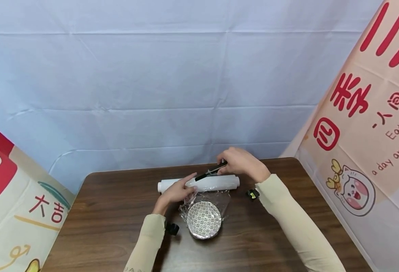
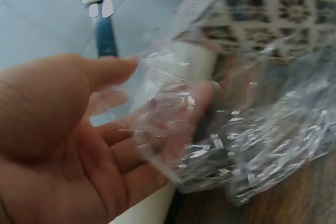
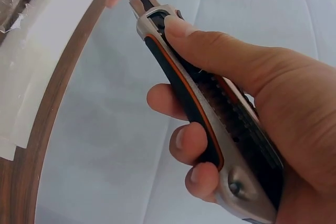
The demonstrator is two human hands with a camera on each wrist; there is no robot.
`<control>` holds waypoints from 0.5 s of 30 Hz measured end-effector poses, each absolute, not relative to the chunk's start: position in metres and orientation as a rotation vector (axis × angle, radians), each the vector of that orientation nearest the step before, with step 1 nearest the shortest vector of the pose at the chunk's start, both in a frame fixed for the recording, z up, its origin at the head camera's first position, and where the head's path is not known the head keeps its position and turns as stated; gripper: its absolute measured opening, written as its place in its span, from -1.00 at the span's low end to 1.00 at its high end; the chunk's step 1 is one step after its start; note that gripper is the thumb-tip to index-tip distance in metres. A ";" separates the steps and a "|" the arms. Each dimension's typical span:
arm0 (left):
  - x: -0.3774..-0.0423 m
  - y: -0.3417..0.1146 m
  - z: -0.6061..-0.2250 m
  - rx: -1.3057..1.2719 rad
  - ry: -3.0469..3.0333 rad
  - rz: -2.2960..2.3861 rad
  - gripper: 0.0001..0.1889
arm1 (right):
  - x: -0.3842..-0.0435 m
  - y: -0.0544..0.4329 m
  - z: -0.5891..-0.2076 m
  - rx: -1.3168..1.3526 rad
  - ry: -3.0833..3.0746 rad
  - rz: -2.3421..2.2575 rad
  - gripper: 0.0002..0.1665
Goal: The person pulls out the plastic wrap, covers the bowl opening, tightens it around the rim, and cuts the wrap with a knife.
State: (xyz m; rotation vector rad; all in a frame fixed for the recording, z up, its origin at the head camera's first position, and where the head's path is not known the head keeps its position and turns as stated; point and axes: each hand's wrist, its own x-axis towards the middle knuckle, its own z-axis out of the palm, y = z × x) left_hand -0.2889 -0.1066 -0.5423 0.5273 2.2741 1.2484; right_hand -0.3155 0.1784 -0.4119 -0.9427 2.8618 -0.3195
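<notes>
My right hand (image 1: 238, 160) grips a utility knife (image 3: 202, 98), thumb on its slider and fingers curled round the handle; the blade is out and points toward the left hand. A white roll of plastic wrap (image 1: 216, 183) lies across the table under the knife. At the roll's left part rests my left hand (image 1: 176, 191), thumb and fingers apart. In the left wrist view, clear crinkled film (image 2: 273, 145) drapes over its fingertips. Just in front of the roll sits a round patterned bowl (image 1: 204, 220), with film bunched about its far edge.
The brown wooden table (image 1: 118, 211) ends just behind the roll, against a pale cloth backdrop (image 1: 145, 90). Printed banners (image 1: 356, 158) hang at both sides. A black device (image 1: 252, 194) is strapped at each wrist.
</notes>
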 end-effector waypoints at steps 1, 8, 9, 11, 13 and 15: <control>-0.289 -0.106 -0.544 0.522 2.279 1.249 -0.30 | -0.316 0.179 -0.412 -0.934 2.861 -0.322 -0.73; -0.287 -0.107 -0.551 0.567 2.248 1.257 -0.20 | -0.315 0.174 -0.412 -0.903 2.840 -0.330 -0.78; -0.287 -0.108 -0.552 0.571 2.243 1.253 -0.18 | -0.314 0.172 -0.413 -0.903 2.831 -0.330 -0.79; -0.288 -0.108 -0.552 0.563 2.216 1.243 -0.15 | -0.313 0.168 -0.415 -0.910 2.810 -0.328 -0.79; -0.289 -0.109 -0.552 0.553 2.195 1.237 -0.14 | -0.312 0.163 -0.418 -0.921 2.794 -0.319 -0.78; -0.290 -0.109 -0.551 0.535 2.177 1.235 -0.14 | -0.311 0.158 -0.422 -0.937 2.780 -0.293 -0.77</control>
